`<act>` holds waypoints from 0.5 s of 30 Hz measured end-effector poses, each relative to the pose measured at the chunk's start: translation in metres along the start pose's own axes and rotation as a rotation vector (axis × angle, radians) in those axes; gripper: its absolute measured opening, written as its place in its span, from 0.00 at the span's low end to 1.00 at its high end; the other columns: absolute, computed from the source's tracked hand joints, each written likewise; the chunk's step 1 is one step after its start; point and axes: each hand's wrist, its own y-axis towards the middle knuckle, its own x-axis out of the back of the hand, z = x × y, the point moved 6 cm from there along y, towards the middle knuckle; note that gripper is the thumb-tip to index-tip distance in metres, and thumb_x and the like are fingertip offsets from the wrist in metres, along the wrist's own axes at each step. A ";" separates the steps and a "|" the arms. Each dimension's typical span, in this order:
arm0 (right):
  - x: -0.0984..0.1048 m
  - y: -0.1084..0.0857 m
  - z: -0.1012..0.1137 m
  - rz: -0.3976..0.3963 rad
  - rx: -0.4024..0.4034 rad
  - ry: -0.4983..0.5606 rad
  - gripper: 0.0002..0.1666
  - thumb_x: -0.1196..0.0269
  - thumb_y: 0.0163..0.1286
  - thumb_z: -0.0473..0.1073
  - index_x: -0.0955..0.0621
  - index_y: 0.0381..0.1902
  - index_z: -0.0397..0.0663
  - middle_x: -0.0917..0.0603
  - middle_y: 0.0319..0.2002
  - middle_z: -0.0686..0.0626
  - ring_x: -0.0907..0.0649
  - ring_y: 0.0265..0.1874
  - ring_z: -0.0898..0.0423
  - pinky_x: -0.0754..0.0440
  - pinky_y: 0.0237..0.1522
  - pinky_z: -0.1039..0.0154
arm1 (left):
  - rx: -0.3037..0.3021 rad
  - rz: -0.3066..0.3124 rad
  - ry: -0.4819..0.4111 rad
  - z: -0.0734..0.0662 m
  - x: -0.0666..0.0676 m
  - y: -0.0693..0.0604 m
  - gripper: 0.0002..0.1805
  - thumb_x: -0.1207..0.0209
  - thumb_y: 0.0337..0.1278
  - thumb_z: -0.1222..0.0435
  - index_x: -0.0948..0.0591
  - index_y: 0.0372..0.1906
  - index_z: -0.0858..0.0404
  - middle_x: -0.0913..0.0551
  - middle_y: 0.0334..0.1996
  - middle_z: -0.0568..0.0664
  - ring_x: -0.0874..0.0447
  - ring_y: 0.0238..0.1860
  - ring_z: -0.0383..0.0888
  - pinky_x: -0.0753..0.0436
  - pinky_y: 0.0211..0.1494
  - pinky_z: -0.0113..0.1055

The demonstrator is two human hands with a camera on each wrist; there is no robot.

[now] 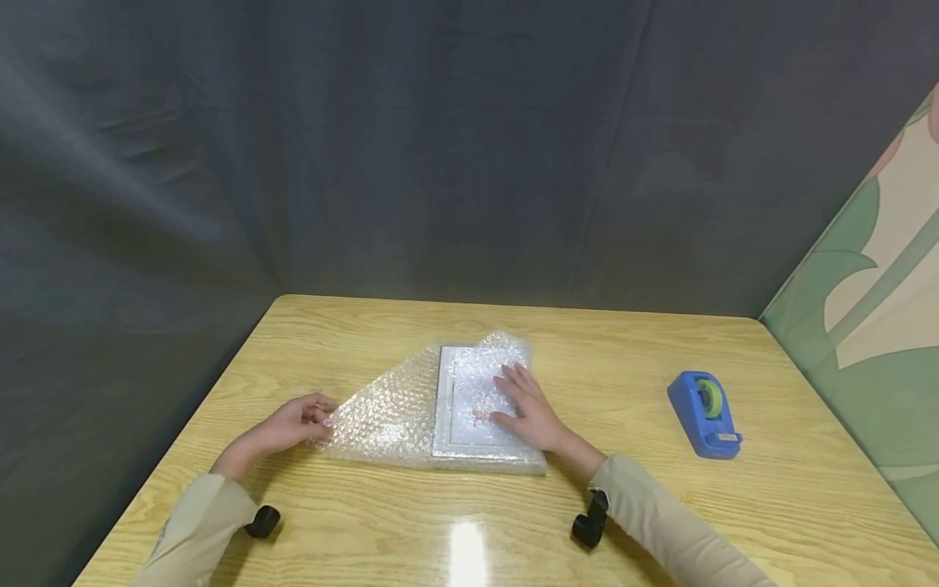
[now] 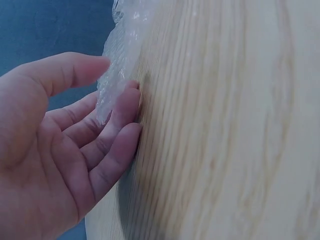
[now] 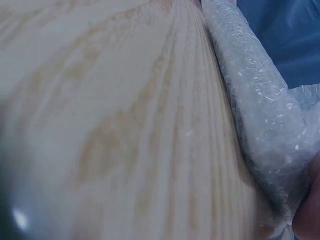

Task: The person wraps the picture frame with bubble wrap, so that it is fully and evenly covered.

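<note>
Keep clear plastic bubble wrap (image 1: 385,410) taut — left hand (image 1: 295,422), pinch unclear — grey rectangular frame (image 1: 458,403) steady under right hand (image 1: 532,414), fingers spread.

On the wooden tabletop (image 1: 601,350), toward its right edge, a blue tape dispenser (image 1: 688,403) with a green roll (image 1: 716,399) inside. Hanging behind the far edge and beyond the left edge, a dark cloth (image 1: 455,147); past the right edge, a pale surface (image 1: 905,322) with big green leaves (image 1: 866,408).
</note>
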 end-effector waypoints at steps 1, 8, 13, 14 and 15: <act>0.000 0.000 0.000 0.000 -0.001 -0.001 0.36 0.37 0.56 0.44 0.32 0.59 0.31 0.39 0.64 0.32 0.48 0.66 0.36 0.54 0.65 0.39 | 0.006 -0.001 -0.004 0.001 0.000 0.000 0.27 0.44 0.54 0.71 0.37 0.56 0.81 0.24 0.30 0.53 0.28 0.25 0.39 0.25 0.26 0.30; -0.001 0.001 0.000 -0.001 -0.013 -0.004 0.35 0.37 0.56 0.44 0.31 0.59 0.31 0.39 0.64 0.33 0.48 0.66 0.36 0.53 0.64 0.39 | 0.034 -0.021 -0.021 -0.003 0.001 0.001 0.23 0.45 0.56 0.69 0.34 0.53 0.78 0.26 0.31 0.52 0.27 0.25 0.39 0.22 0.27 0.33; -0.001 0.000 -0.001 0.000 -0.019 -0.003 0.35 0.37 0.56 0.44 0.31 0.59 0.31 0.39 0.64 0.33 0.49 0.66 0.36 0.53 0.64 0.39 | 0.018 -0.042 -0.052 -0.016 0.004 0.003 0.21 0.45 0.56 0.69 0.32 0.51 0.78 0.24 0.34 0.52 0.26 0.25 0.38 0.21 0.28 0.32; -0.001 0.000 -0.001 0.002 -0.022 -0.002 0.35 0.37 0.56 0.44 0.31 0.59 0.31 0.39 0.64 0.33 0.49 0.66 0.36 0.53 0.65 0.40 | 0.012 -0.045 -0.054 -0.020 0.004 0.003 0.21 0.45 0.56 0.68 0.32 0.51 0.78 0.24 0.33 0.52 0.26 0.25 0.38 0.21 0.28 0.32; -0.001 0.000 -0.001 0.002 -0.022 -0.004 0.35 0.37 0.56 0.44 0.31 0.59 0.31 0.39 0.64 0.33 0.49 0.66 0.36 0.53 0.65 0.39 | 0.004 -0.048 -0.056 -0.024 0.004 0.004 0.20 0.45 0.56 0.68 0.31 0.50 0.78 0.24 0.33 0.52 0.26 0.25 0.38 0.22 0.28 0.33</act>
